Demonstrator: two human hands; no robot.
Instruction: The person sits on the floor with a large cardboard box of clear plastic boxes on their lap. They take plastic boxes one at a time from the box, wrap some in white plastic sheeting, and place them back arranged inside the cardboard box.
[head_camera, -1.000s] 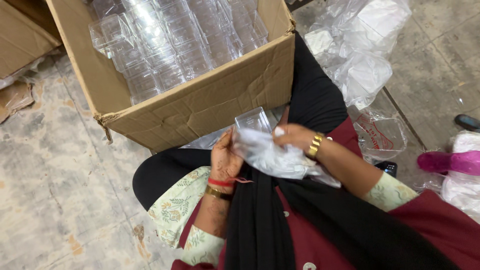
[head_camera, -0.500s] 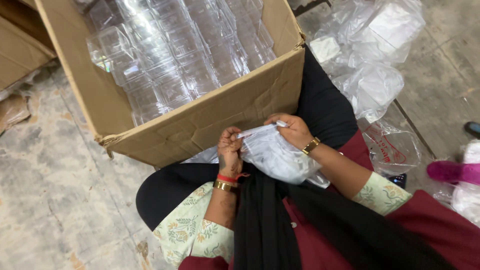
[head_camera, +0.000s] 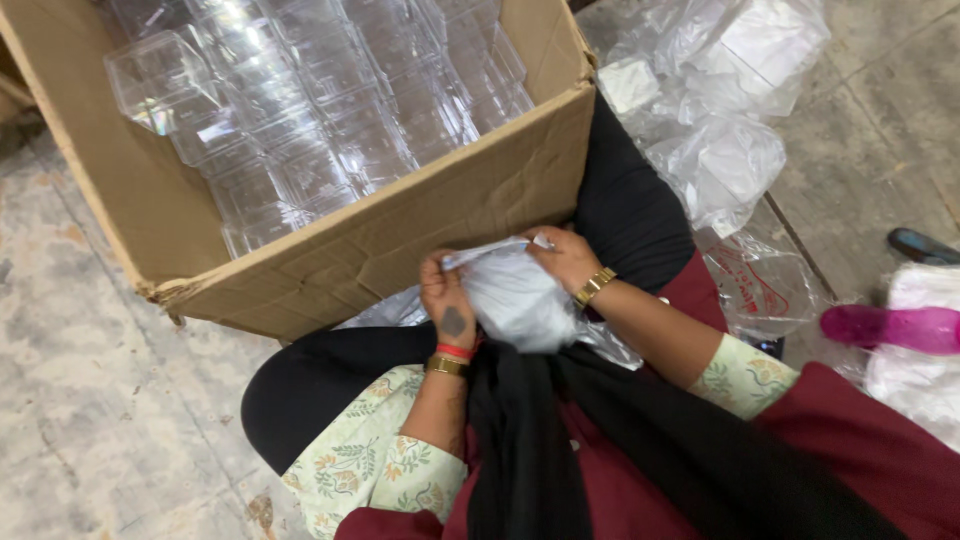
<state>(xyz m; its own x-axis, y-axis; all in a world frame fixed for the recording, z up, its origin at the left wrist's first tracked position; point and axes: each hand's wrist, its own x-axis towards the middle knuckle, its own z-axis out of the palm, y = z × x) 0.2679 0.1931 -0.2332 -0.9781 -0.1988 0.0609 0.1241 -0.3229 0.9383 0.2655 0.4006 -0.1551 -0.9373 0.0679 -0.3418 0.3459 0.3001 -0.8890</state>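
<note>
Just near the carton (head_camera: 400, 235), over the lap, we find the pouch (head_camera: 515, 300) between both hands, its top edge running left to right. Left hand (head_camera: 447, 300) and right hand (head_camera: 563, 258) each pinch an end, equally near.

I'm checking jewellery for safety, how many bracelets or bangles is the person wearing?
3. A gold bracelet on the right wrist; a red band and a gold bangle on the left wrist. Others may be hidden under the sleeves or the plastic bag.
</note>
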